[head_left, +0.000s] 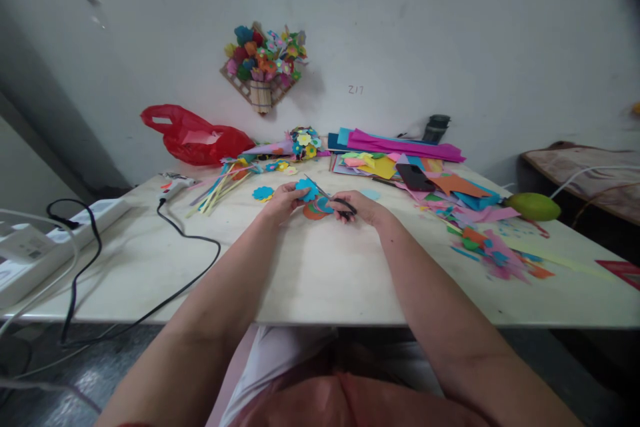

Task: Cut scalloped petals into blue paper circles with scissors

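Note:
My left hand (pixel 287 203) pinches a blue flower-shaped paper piece (pixel 307 190) above the white table (pixel 330 280). Scissors (pixel 344 205) with dark handles are gripped in my right hand (pixel 361 206), their blades pointing up and left beside the blue piece. Whether the blades touch the paper is too small to tell. Just beneath and between the hands lie round paper pieces, one orange (pixel 314 212) and one blue (pixel 324 205). Another blue paper flower (pixel 263 193) rests on the table to the left of my left hand, over something yellow.
Paper strips (pixel 226 188), a red bag (pixel 197 137) and a glue gun (pixel 176 187) with a black cord are at the left, near a power strip (pixel 100 213). Coloured paper (pixel 387 167), a dark phone (pixel 415 177), scraps (pixel 500 253) and a green fruit (pixel 534 206) lie right.

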Action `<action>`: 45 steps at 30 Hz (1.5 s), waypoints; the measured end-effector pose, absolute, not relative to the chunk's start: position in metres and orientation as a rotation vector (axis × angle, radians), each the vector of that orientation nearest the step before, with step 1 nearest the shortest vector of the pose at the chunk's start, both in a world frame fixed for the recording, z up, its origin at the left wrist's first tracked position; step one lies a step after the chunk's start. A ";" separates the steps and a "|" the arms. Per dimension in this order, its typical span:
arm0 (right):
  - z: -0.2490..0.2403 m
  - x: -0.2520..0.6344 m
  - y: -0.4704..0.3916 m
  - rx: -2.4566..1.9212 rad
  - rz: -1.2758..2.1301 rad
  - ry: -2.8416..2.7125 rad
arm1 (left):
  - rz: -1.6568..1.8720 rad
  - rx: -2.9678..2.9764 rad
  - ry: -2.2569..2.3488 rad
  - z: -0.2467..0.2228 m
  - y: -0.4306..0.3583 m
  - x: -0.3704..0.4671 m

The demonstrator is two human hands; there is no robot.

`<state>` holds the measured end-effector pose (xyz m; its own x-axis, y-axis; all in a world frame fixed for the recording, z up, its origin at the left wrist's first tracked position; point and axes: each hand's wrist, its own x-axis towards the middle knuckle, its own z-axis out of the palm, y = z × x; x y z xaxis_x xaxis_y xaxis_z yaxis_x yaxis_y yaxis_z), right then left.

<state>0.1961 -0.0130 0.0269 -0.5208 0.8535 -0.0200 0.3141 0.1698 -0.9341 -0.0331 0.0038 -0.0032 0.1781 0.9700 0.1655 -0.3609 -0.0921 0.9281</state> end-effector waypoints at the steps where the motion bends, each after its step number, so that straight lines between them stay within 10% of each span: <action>1: 0.027 0.196 -0.013 -1.099 1.345 -1.928 | 1.295 1.121 0.731 -0.003 0.004 -0.033; 45: 0.026 0.194 -0.015 -1.101 1.392 -1.948 | 1.269 1.094 0.736 0.000 0.001 -0.033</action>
<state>0.1944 -0.0152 0.0261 -0.5475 0.8350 -0.0554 0.3228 0.1497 -0.9345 -0.0327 0.0007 -0.0004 0.1930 0.9723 0.1319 -0.3687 -0.0527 0.9280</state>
